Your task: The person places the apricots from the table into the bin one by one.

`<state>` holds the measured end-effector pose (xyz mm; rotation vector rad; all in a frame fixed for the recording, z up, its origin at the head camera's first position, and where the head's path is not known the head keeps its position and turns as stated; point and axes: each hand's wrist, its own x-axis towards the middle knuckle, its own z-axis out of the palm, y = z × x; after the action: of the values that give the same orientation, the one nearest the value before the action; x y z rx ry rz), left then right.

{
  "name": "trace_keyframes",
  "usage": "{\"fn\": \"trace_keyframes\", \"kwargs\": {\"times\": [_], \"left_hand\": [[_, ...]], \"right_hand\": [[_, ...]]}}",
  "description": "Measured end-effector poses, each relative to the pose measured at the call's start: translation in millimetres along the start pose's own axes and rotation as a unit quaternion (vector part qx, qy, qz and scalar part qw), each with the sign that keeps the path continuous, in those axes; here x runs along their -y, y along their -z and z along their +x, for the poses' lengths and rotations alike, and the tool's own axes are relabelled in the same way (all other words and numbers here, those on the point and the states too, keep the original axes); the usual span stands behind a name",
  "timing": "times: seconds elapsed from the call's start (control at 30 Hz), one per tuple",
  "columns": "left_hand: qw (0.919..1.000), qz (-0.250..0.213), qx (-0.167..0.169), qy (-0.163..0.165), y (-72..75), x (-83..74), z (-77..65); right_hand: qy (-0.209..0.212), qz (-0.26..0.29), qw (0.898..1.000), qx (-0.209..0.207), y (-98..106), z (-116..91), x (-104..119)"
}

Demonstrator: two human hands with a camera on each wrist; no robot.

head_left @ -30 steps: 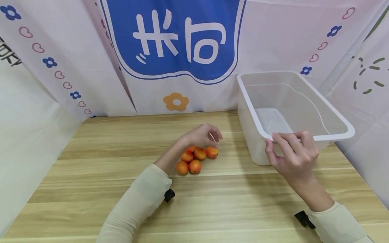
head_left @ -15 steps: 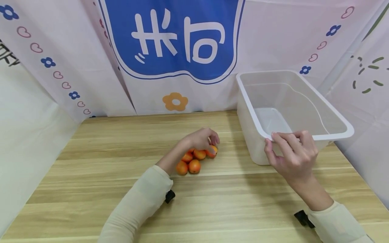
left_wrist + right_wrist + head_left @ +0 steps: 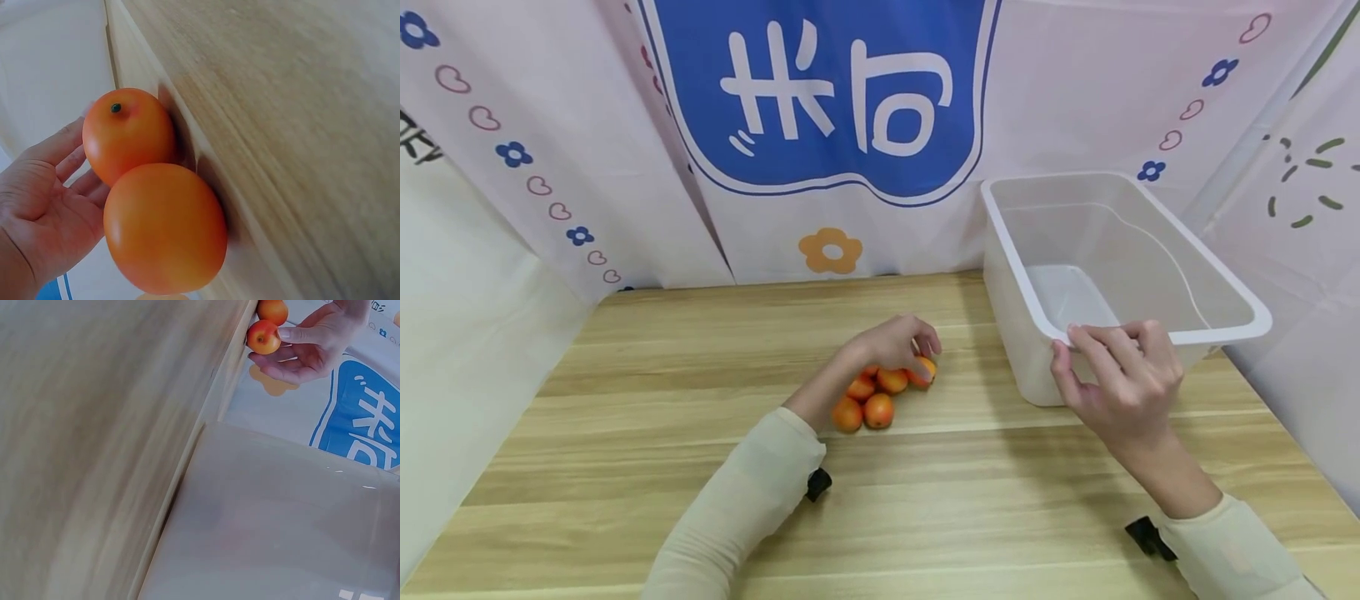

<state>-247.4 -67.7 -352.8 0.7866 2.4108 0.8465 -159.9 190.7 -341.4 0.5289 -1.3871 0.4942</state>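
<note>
My left hand (image 3: pixel 893 342) reaches over a small cluster of smooth orange-red fruits (image 3: pixel 878 411) on the wooden table. Its thumb and fingers pinch the rightmost fruit (image 3: pixel 927 372), which sits low at the tabletop. In the right wrist view the thumb presses one side of that fruit (image 3: pixel 263 337) while the fingers curve round below. Two nearer fruits (image 3: pixel 165 228) hide much of the grasp in the left wrist view; one has a short green stem. With my right hand (image 3: pixel 1123 375) I grip the near rim corner of a white plastic bin (image 3: pixel 1011 333), thumb outside.
The bin stands at the back right of the table (image 3: pixel 662 492), and its inside floor shows bare. A printed white cloth (image 3: pixel 1075 100) hangs behind and along the sides. Black wrist mounts (image 3: pixel 818 483) sit at both sleeves.
My left hand has come down slightly onto the rightmost fruit, with thumb and fingers closing about it. The right hand keeps its hold on the bin rim.
</note>
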Motion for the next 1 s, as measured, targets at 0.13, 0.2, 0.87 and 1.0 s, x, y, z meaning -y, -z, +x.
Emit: {"fn": "trace_keyframes", "kwargs": {"times": [0.13, 0.2, 0.87, 1.0], "left_hand": [[0.9996, -0.024, -0.009, 0.006, 3.6, 2.2, -2.5], [0.9993, -0.033, -0.015, 0.008, 5.5, 2.0, -3.1], [0.9902, -0.100, -0.095, -0.020, 10.8, -4.1, -3.5], [0.9846, -0.133, -0.104, -0.046, 11.1, -3.8, -2.9]], "right_hand": [[0.000, 0.000, 1.000, 0.001, -0.7, 0.4, 0.3], [0.001, 0.000, 1.000, 0.001, -0.9, 0.6, 0.5], [0.001, -0.001, 1.000, -0.004, -2.3, 2.6, 1.9], [0.001, 0.000, 1.000, -0.004, -1.8, 2.6, 2.0]]}}
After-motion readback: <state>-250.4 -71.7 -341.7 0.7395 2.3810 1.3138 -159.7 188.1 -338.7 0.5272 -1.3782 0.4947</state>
